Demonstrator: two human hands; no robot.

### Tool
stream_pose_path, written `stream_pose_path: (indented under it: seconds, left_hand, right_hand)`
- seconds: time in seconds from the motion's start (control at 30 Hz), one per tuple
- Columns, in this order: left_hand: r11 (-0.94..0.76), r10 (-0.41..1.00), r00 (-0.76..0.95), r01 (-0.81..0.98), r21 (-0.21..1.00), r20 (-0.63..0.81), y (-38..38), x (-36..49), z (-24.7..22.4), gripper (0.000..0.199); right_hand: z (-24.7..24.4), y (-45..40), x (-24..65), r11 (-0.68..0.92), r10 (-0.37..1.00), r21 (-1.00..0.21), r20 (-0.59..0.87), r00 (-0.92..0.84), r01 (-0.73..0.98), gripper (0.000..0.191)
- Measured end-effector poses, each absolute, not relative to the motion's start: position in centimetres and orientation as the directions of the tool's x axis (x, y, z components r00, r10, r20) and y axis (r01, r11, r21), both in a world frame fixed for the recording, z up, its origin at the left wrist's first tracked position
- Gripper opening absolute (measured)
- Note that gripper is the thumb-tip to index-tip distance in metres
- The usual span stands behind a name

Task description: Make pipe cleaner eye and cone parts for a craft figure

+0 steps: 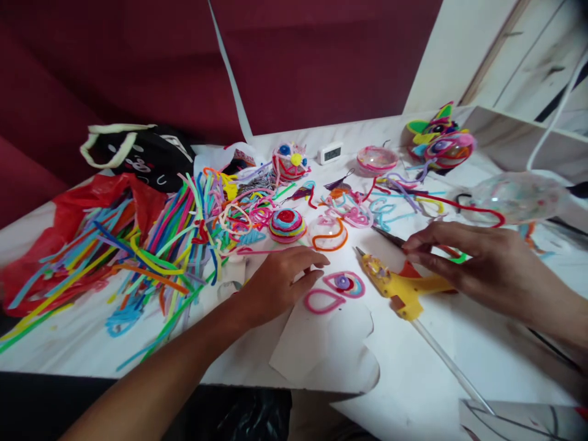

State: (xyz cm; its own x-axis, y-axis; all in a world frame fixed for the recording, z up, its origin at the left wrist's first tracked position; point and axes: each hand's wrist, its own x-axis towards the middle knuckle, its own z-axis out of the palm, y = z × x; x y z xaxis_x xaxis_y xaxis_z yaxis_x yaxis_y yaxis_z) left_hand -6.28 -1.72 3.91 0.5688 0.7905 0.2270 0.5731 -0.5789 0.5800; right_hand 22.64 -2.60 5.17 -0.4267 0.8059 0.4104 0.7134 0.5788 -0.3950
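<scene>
My left hand [290,277] hovers over the table's front middle. Its fingers are bent, with a gap between thumb and forefinger and nothing visible between them. Just right of it lie a pink teardrop loop of pipe cleaner [324,301] and a pink-rimmed eye shape [344,283] with a purple centre. My right hand [463,260] pinches a slim dark pointed tool [389,236], whose handle end is hidden by the fingers. Beneath that hand rests a yellow glue gun [404,286] with a clear glue stick [452,364] in its back.
Many coloured pipe cleaners [172,245] spill from a red plastic bag [103,199] at left. Beyond my hands are a striped round ornament [287,225], a clear ball with orange trim [329,234], a small white digital clock [331,153] and a decorated figure [443,144]. A large clear plastic piece [519,197] lies right.
</scene>
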Motion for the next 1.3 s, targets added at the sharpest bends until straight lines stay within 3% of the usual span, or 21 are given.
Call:
stream_pose_path:
  seconds: [0.33, 0.47, 0.63, 0.77, 0.93, 1.07, 1.3]
  left_hand:
    - [-0.610, 0.792, 0.469, 0.597, 0.521, 0.391, 0.2, -4.7, 2.6, 0.020]
    - [-0.661, 0.740, 0.437, 0.618, 0.427, 0.512, 0.3, -5.3, 0.7, 0.018]
    - [-0.679, 0.713, 0.469, 0.646, 0.348, 0.521, 0.5, -6.5, -1.0, 0.021]
    - [-0.672, 0.710, 0.428, 0.651, 0.354, 0.559, 0.6, -6.7, -1.5, 0.021]
    - [-0.743, 0.615, 0.503, 0.628, 0.232, 0.607, 0.9, -6.9, -1.6, 0.022]
    - [-0.786, 0.531, 0.562, 0.607, 0.119, 0.634, 1.4, -7.2, -1.7, 0.021]
    - [-0.783, 0.530, 0.565, 0.612, 0.110, 0.632, 1.5, -7.1, -1.5, 0.021]
  right_hand:
    - [6.9, -0.6, 24.5, 0.478, 0.851, -0.417, 0.439, -0.289, 0.773, 0.011]
    - [8.3, 0.1, 26.5, 0.389, 0.864, -0.402, 0.472, -0.176, 0.829, 0.012]
    - [10.0, 1.3, 29.5, 0.275, 0.861, -0.391, 0.507, -0.043, 0.878, 0.019]
    - [10.8, 2.5, 31.6, 0.179, 0.879, -0.362, 0.476, 0.016, 0.915, 0.027]
    - [10.2, 5.6, 34.1, 0.157, 0.920, -0.357, 0.391, -0.005, 0.921, 0.024]
    - [8.9, 8.1, 34.8, 0.188, 0.967, -0.340, 0.230, -0.112, 0.922, 0.017]
    - [7.4, 8.3, 31.7, 0.371, 0.928, -0.282, 0.076, -0.365, 0.885, 0.019]
